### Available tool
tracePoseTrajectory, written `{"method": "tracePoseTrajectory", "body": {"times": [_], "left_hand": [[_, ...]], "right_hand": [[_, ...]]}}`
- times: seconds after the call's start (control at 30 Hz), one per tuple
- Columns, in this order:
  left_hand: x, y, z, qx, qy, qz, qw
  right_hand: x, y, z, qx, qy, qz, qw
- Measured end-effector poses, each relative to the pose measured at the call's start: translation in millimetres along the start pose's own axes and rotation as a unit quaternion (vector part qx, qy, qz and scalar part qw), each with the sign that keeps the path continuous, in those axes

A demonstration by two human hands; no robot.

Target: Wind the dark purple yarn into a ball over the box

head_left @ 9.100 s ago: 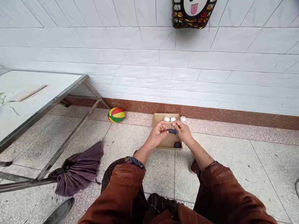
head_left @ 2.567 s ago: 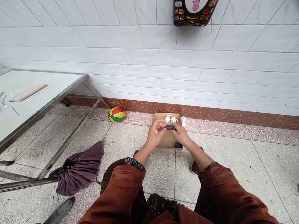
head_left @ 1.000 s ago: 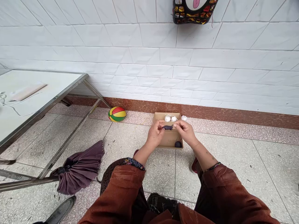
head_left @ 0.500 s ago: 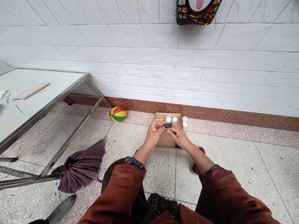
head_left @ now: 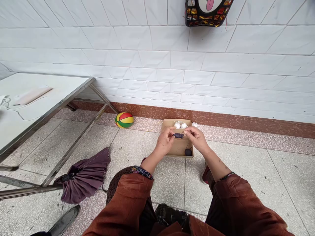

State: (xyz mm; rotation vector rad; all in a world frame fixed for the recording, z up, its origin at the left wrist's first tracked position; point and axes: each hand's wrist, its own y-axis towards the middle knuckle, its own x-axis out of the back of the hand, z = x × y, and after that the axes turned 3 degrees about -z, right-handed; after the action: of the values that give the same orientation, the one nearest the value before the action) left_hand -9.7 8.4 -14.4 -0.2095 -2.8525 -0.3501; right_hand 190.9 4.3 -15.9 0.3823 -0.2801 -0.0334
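Observation:
My left hand [head_left: 164, 142] pinches one end of a small dark blue bundle [head_left: 178, 135] that looks wound with yarn. My right hand [head_left: 197, 139] is closed at the bundle's other side, thumb and finger pressed on what seems to be a dark yarn strand, too thin to follow fully. Both hands are above an open cardboard box [head_left: 176, 155] on the floor. A dark ball of yarn [head_left: 188, 152] lies in its near right corner. Two white balls of yarn [head_left: 180, 125] are at its far side, and another white ball [head_left: 194, 125] is just outside, behind my right hand.
A multicoloured ball [head_left: 124, 120] rests by the wall. On the left stands a white table [head_left: 66, 85] with a metal frame; a folded purple umbrella [head_left: 86, 177] leans by its lower bar. A black shoe [head_left: 65, 221] shows at bottom left. A patterned bag [head_left: 209, 13] hangs on the tiled wall.
My right hand has moved right and slightly up, away from the bundle's middle. The bundle shifted slightly right and down, and the dark yarn ball in the box is now fully visible.

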Motion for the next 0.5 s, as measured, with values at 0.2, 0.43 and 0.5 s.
{"method": "tracePoseTrajectory", "body": {"times": [0.2, 0.43, 0.5], "left_hand": [[-1, 0, -12, 0.048, -0.178, 0.061, 0.981], [0, 6, -8, 0.097, -0.258, -0.055, 0.960], [1, 7, -5, 0.083, -0.213, -0.082, 0.970]], "right_hand": [[-12, -2, -14, -0.002, -0.023, 0.026, 0.999], [-32, -23, -8, 0.051, -0.079, 0.134, 0.986], [-31, -25, -1, 0.077, -0.092, 0.163, 0.979]]}}
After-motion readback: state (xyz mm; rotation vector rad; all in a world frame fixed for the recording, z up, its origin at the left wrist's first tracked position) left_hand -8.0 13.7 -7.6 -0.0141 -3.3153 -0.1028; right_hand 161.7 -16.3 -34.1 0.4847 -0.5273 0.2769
